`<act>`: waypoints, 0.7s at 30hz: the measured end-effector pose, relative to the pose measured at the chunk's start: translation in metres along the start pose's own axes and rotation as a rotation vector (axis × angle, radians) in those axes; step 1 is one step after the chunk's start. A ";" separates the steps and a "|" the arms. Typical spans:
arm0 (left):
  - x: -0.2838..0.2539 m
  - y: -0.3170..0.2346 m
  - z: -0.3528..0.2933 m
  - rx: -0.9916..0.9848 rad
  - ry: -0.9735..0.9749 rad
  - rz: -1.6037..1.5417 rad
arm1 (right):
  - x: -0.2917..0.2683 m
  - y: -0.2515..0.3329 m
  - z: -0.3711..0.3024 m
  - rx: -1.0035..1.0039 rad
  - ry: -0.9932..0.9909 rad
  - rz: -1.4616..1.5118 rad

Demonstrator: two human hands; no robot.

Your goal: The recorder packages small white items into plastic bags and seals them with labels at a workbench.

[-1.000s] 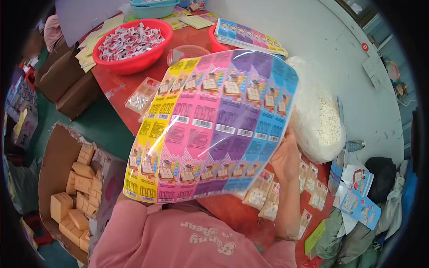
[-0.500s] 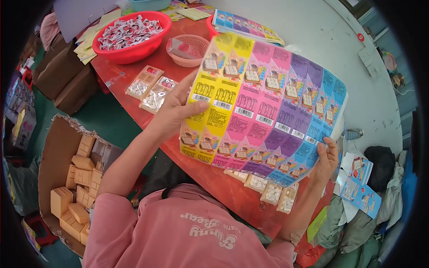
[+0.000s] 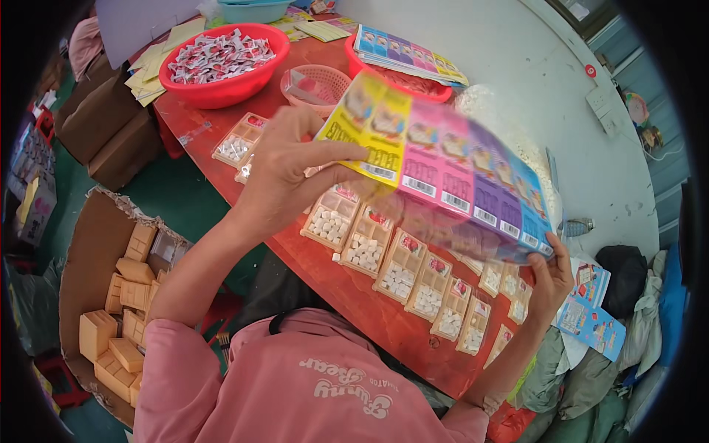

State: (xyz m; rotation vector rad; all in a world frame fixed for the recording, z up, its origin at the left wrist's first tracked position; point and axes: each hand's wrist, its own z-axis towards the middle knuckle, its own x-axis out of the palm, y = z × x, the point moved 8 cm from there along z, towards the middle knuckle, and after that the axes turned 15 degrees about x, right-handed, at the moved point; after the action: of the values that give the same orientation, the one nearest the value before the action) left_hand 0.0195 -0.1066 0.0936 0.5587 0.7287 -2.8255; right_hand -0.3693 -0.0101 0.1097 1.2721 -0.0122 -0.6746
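A large printed card sheet (image 3: 443, 159), striped yellow, pink, purple and blue, is stretched between my two hands above the red table. My left hand (image 3: 284, 177) pinches its yellow end between thumb and fingers. At the blue end, my right hand (image 3: 552, 277) grips the lower corner. The sheet bends along its middle, and its lower part is blurred and tilted out of sight. Under it stand rows of shallow tan trays (image 3: 399, 269) holding white cubes and small red-and-white packets. Some trays are partly hidden behind the sheet and my left hand.
On the red table (image 3: 310, 266) stand a red basin (image 3: 277, 70) full of small packets, a pink basket (image 3: 321, 77), and another red basin (image 3: 436, 92) topped with printed sheets (image 3: 410, 55). A torn carton (image 3: 81, 273) with tan trays (image 3: 129, 354) sits at left. Bags (image 3: 591, 384) lie at right.
The sheet has gone from facing me nearly flat to bent and tilted, uncovering the tray rows below. My left hand has turned over slightly, while my right hand has shifted a little right.
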 end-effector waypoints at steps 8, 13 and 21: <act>-0.071 -0.073 0.032 0.291 -0.165 0.448 | 0.060 0.101 0.016 -0.315 -0.397 -0.083; -0.065 -0.099 0.042 0.030 -0.158 0.013 | 0.190 0.156 -0.054 -0.104 0.411 0.227; -0.064 -0.133 0.037 0.355 0.019 0.040 | 0.234 0.128 -0.091 -0.043 0.668 0.532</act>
State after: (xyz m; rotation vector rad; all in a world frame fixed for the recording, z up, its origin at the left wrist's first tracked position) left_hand 0.0326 -0.0054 0.2068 0.6423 0.2117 -2.9303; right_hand -0.0875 -0.0239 0.1106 1.3256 0.2046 0.2188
